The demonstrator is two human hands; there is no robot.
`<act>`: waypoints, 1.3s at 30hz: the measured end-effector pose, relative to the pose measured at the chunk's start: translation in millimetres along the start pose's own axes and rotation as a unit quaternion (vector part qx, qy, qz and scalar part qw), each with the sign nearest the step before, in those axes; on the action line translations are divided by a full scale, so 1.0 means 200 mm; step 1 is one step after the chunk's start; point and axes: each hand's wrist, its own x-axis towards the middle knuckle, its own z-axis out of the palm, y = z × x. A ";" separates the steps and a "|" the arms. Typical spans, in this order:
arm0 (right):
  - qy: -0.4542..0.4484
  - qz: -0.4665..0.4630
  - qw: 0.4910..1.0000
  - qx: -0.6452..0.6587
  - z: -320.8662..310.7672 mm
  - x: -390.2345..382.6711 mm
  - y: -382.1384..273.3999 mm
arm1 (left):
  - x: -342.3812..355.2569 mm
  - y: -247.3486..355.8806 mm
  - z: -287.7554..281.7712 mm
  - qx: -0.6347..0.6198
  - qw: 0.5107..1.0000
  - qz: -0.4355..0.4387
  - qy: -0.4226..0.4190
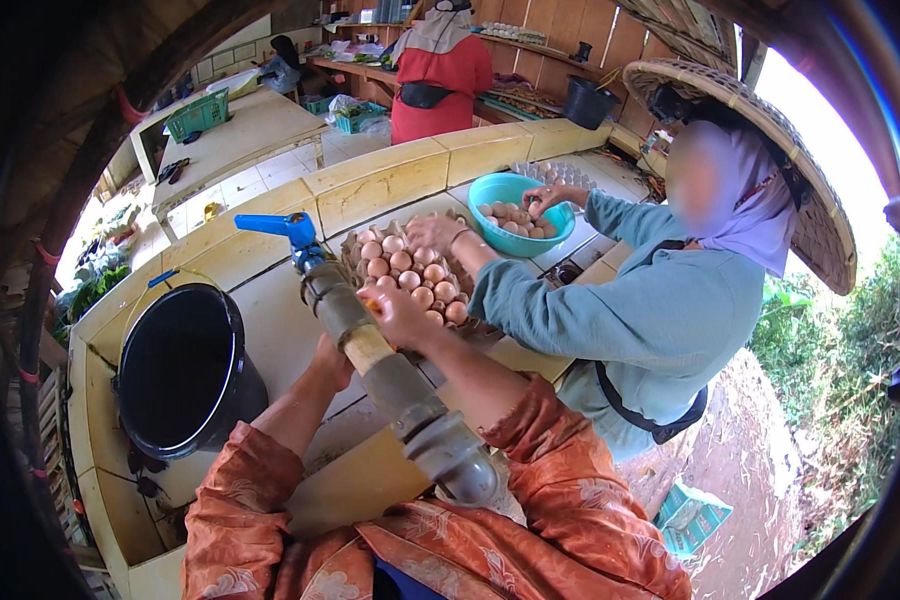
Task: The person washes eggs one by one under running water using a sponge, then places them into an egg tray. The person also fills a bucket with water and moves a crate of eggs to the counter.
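Brown oval eggs (421,297): smooth shells, mostly matt with soft highlights. Grey-brown cupped egg tray (351,256): looks like moulded paper pulp, rough, matt. Turquoise round bowl (522,246): smooth plastic, slight gloss. Black round bucket (238,385): plastic, shiny rim. Blue lever tap handle (265,223): glossy plastic. Grey tubular pipe (400,390): plastic, scuffed, dull. Cream tiled ledge (370,185): glazed, stained. Orange floral sleeves (545,450): cloth, faint sheen. Tan wide-brimmed hat (810,190): woven, coarse.
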 end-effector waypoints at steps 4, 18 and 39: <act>0.063 -0.075 0.995 -0.025 0.24 0.04 0.06 | -0.08 -0.04 0.08 -0.047 0.957 0.212 -0.193; 0.046 0.215 0.948 0.228 0.33 -0.03 -0.01 | -0.14 -0.08 0.10 -0.034 0.998 0.055 -0.006; -0.092 0.277 0.904 0.312 0.19 0.07 0.16 | -0.27 -0.02 0.14 -0.003 0.987 0.083 -0.135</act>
